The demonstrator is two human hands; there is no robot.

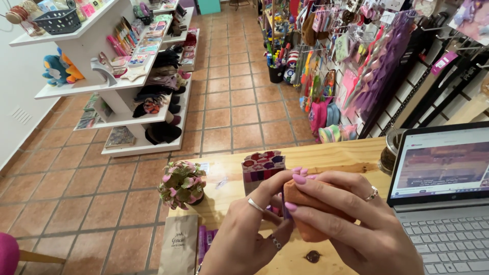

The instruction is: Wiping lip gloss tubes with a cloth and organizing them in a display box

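Bright, even indoor light, soft shadows on the wooden table (pixel 326 155), wide-angle bending at the edges

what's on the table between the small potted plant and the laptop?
Head view: between the potted plant and the laptop stand a small card display and both hands, left hand and right hand, holding an orange piece.

The cloth piece (pixel 310 214) in the right hand (pixel 351 224) was orange-brown; fingernails were pink. Left of the left hand (pixel 244 234), a small plant (pixel 182 184) showed pink-and-green leaves; the surface (pixel 336 155) was pale wood.
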